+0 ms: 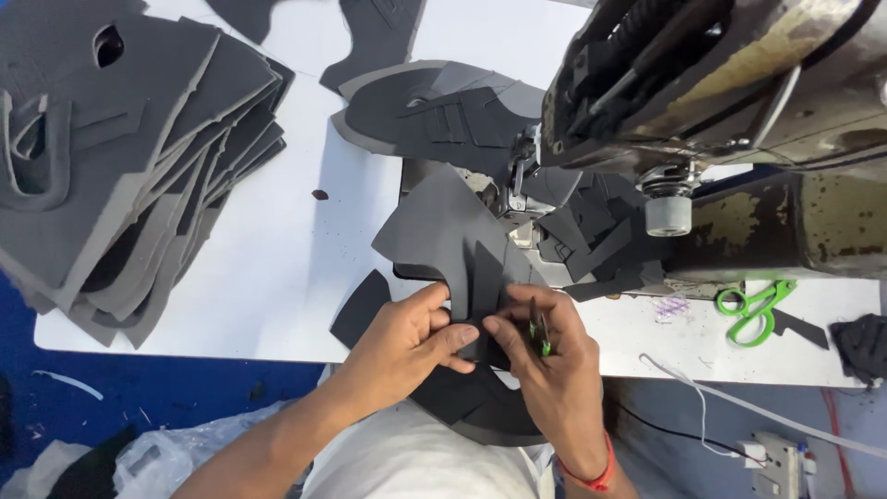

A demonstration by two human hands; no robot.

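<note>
Pinching 1 grey cut piece (462,242) w/ left hand (407,334) + right hand (545,346) | 1 green scissors (756,310) | 1 stack (120,157)

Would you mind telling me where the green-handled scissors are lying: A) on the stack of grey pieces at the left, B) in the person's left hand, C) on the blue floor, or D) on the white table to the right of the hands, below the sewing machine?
D: the green-handled scissors lie flat on the white table, right of both hands and just below the sewing machine.
</note>
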